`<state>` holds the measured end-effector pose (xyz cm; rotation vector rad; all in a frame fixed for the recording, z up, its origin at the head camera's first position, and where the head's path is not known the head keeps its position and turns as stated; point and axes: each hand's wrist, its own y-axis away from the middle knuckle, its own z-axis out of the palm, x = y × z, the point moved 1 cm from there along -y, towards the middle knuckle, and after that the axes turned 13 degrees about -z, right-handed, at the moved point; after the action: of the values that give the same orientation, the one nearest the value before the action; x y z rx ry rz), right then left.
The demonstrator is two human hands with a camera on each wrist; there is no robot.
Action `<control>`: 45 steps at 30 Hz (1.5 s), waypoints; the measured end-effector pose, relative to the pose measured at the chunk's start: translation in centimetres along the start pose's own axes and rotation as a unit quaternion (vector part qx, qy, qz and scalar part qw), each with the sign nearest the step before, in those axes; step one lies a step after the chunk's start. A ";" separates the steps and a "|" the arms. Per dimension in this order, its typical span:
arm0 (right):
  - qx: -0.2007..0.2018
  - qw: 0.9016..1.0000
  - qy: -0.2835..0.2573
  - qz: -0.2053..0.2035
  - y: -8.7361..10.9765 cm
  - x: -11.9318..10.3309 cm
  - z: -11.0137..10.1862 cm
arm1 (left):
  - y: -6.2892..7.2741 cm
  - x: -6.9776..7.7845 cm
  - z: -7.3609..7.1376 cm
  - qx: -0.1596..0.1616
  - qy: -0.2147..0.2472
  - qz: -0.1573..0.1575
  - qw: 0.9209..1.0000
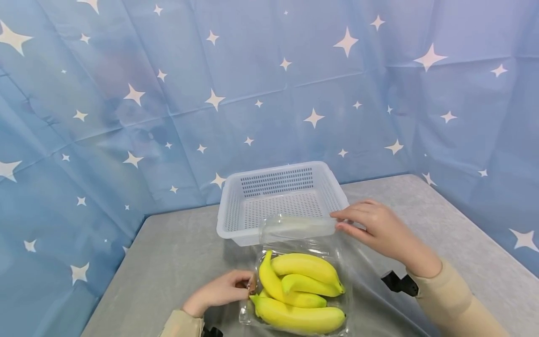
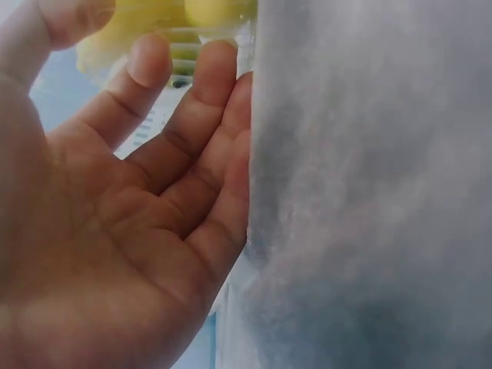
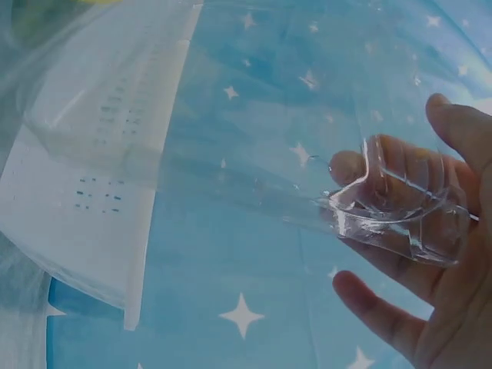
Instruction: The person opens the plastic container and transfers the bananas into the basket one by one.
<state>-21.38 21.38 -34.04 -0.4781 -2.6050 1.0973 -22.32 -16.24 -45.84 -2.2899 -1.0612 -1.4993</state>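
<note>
A clear plastic clamshell box [image 1: 248,318] holds several yellow bananas [image 1: 299,318] and lies on the table in front of the person. Its transparent lid [image 1: 294,228] stands raised and overlaps the basket's front in the head view. At the box's left side, the left hand [image 1: 227,290] has its fingertips right at the edge. The left wrist view shows its fingers [image 2: 181,138] loosely bent, with the thumb apart from them. Against the lid's right corner rests the right hand [image 1: 375,229]. In the right wrist view its fingers [image 3: 377,315] extend behind the clear corner, thumb raised away.
Directly behind the box stands a white perforated plastic basket [image 1: 236,229], with nothing visible in it. The grey table [image 1: 168,262] reaches back to a blue curtain [image 1: 189,117] with white stars. Black wrist mounts [image 1: 400,283] sit at both cuffs.
</note>
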 end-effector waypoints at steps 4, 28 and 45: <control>-0.010 1.000 0.003 0.025 0.2 0.1 -0.1 | 0.1 -0.3 -0.2 0.008 -0.006 0.001 1.000; -0.081 0.993 0.017 0.086 0.6 0.4 -1.0 | 0.7 -1.4 -2.2 0.108 0.025 -0.012 0.994; -0.125 0.989 0.009 0.073 0.4 -0.4 -2.3 | 0.8 -1.6 -2.6 0.158 0.027 -0.029 0.987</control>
<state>-20.12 22.95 -32.82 -0.7412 -2.7399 0.8049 -24.02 -18.88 -45.91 -2.0067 -1.2594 -1.2967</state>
